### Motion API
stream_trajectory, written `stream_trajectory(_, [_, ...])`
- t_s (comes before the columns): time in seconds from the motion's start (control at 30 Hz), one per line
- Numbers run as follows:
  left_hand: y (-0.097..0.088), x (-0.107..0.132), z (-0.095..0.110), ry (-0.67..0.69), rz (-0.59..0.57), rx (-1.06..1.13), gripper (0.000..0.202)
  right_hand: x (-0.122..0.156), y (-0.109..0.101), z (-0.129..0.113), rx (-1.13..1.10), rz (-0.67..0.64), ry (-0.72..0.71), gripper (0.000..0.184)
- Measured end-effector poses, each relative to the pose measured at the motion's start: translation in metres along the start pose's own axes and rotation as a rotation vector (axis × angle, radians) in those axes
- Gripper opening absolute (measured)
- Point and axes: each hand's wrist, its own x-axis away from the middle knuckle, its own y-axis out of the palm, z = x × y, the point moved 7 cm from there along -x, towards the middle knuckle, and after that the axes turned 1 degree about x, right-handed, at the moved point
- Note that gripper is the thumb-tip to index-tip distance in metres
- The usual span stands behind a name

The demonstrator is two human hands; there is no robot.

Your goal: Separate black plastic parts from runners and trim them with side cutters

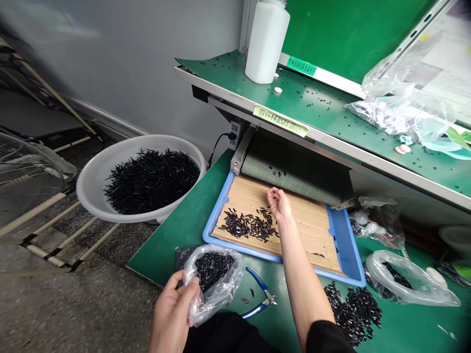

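Two bare hands work at a blue tray (pixel 340 230). The left hand (pixel 172 314) has its fingers clamped on a plastic bag (pixel 217 304) of black parts (pixel 213 269); the right hand (pixel 279 205), fingers loosely together and empty, sits just beside a strip of the same parts (pixel 248 224) on the cardboard liner (pixel 305 220).

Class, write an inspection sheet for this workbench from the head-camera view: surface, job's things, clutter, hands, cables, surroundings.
surface: green bench mat, with a green shelf above.
job's things: small black parts on a slatted mat in a blue tray; more in a transparent bag.
clutter: blue-handled side cutters; white bottle; plastic bags at right.
hands: left hand grips the bag; right hand open beside the parts.
cables: black cord into a power socket.
surroundings: white basin of black parts; fan guard.
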Motion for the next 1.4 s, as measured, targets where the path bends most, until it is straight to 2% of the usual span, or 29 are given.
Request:
stream_trajectory(0.13, [-0.002, 0.001, 0.000, -0.005, -0.011, -0.004, 0.053, 0.000, 0.030, 0.009, 0.032, 0.013, 0.027, 0.030])
stream_trajectory(0.23, [-0.004, 0.003, -0.001, -0.022, -0.021, -0.008, 0.052, -0.005, 0.039, 0.006, 0.067, 0.072, 0.048, 0.041])
stream_trajectory(0.33, [-0.005, 0.003, -0.003, -0.033, -0.020, -0.001, 0.053, -0.006, 0.040, 0.002, 0.095, 0.090, 0.072, 0.039])
stream_trajectory(0.5, [-0.003, 0.001, -0.003, -0.023, -0.033, 0.002, 0.053, 0.001, 0.040, 0.001, 0.088, 0.069, 0.061, 0.016])
stream_trajectory(0.57, [-0.002, 0.001, -0.003, -0.017, -0.035, 0.001, 0.052, 0.005, 0.042, 0.002, 0.083, 0.086, 0.042, 0.017])
stream_trajectory(0.73, [-0.003, 0.001, -0.004, -0.006, -0.033, 0.003, 0.051, 0.005, 0.052, 0.005, 0.091, 0.178, 0.023, 0.039])
stream_trajectory(0.83, [-0.005, 0.002, -0.005, -0.006, -0.036, 0.004, 0.051, -0.001, 0.054, 0.009, 0.083, 0.194, 0.027, 0.030])
stream_trajectory(0.93, [-0.005, 0.002, -0.005, 0.003, -0.045, 0.008, 0.049, -0.005, 0.051, 0.015, 0.063, 0.156, 0.032, 0.021])
stream_trajectory(1.07, [-0.006, 0.003, -0.003, 0.005, -0.031, 0.008, 0.051, -0.006, 0.044, 0.020, 0.039, 0.083, 0.044, 0.034])
stream_trajectory(1.13, [-0.006, 0.004, -0.003, -0.004, -0.034, 0.008, 0.051, -0.002, 0.040, 0.022, 0.033, 0.047, 0.058, 0.030])
stream_trajectory(1.23, [-0.005, 0.004, -0.002, -0.013, -0.043, 0.014, 0.050, 0.009, 0.029, 0.026, 0.043, -0.034, 0.117, 0.017])
stream_trajectory(1.4, [-0.005, 0.000, -0.003, -0.020, -0.036, 0.004, 0.051, 0.041, 0.005, 0.032, 0.069, -0.229, 0.244, 0.016])
